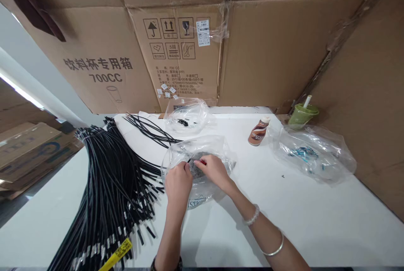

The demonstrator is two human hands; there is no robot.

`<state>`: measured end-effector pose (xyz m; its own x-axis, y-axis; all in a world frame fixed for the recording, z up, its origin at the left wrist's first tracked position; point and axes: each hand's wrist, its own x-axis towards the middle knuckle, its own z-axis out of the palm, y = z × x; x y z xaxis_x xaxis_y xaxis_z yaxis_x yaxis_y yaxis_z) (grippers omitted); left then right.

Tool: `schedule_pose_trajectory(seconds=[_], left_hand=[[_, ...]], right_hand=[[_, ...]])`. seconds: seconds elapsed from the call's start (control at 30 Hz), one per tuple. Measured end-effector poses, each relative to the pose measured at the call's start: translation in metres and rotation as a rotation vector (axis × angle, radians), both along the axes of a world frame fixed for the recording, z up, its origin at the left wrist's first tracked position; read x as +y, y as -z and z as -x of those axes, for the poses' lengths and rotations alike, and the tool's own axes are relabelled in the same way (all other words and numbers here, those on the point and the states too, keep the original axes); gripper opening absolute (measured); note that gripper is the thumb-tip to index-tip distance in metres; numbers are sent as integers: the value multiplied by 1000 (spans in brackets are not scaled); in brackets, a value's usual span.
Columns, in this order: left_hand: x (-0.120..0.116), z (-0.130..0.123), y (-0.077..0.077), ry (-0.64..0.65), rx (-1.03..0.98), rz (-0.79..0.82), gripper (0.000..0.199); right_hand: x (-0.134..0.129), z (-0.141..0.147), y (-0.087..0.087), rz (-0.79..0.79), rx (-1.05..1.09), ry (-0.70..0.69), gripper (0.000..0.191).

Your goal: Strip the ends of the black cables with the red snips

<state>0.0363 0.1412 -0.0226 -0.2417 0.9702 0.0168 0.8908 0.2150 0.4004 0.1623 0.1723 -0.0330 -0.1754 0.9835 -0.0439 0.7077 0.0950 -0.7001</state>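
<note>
Both my hands are over a clear plastic bag [217,147] that holds a heap of small grey parts [197,172]. My left hand [179,178] is closed, pinching the end of a thin black cable whose tip shows at its fingertips. Close beside it, my right hand [214,170] is closed too, with a bit of something small and red at its fingertips. What the red thing is cannot be made out. A large bundle of black cables [107,178] lies on the left, and several loose cables [151,130] reach toward the bag.
Behind stands a wall of cardboard [271,52]. A clear bag with black pieces [187,121], a brown bottle [259,132], a green cup [303,114] and a bag with blue pieces [311,155] rest on the white table [252,195]. A yellow strip [116,255] lies on the bundle.
</note>
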Motion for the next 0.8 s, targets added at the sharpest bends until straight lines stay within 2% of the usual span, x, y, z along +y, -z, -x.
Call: schedule_pose_trajectory(seconds=[0.23, 0.5, 0.63, 0.8], left_hand=[[6, 0, 0, 13, 2, -1, 33], [-3, 10, -4, 42, -83, -96, 32], [-7, 14, -1, 110, -46, -131, 28], [-9, 16, 4, 151, -32, -172, 28]], right_hand=[[2, -8, -5, -23, -135, 55, 38], [-26, -13, -12, -39, -172, 21, 38], [-29, -18, -24, 9, -233, 27, 38], [-21, -25, -45, 26, -275, 31, 39]])
